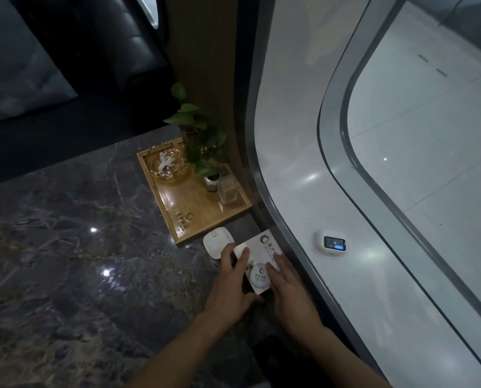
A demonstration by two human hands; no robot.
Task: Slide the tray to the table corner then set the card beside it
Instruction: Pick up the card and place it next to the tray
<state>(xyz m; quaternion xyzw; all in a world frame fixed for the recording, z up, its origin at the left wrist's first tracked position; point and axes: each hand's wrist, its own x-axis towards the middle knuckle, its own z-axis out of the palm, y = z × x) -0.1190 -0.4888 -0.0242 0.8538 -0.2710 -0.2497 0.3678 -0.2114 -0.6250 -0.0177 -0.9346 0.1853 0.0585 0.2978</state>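
Note:
A wooden tray (203, 217) sits at the far right corner of the dark marble table (66, 247), close to the wall edge. It carries a glass ashtray (169, 163), a small potted plant (205, 152) and a clear holder (228, 189). Just in front of the tray lies a white printed card (259, 261). My left hand (231, 287) grips its left edge and my right hand (287, 289) presses on its right side. The card's near end is hidden under my fingers.
A white square device (215, 242) lies between the tray and the card, touching my left fingers. A small white gadget with a lit screen (333, 243) rests on the pale ledge at right. A dark sofa (80, 65) stands beyond the table.

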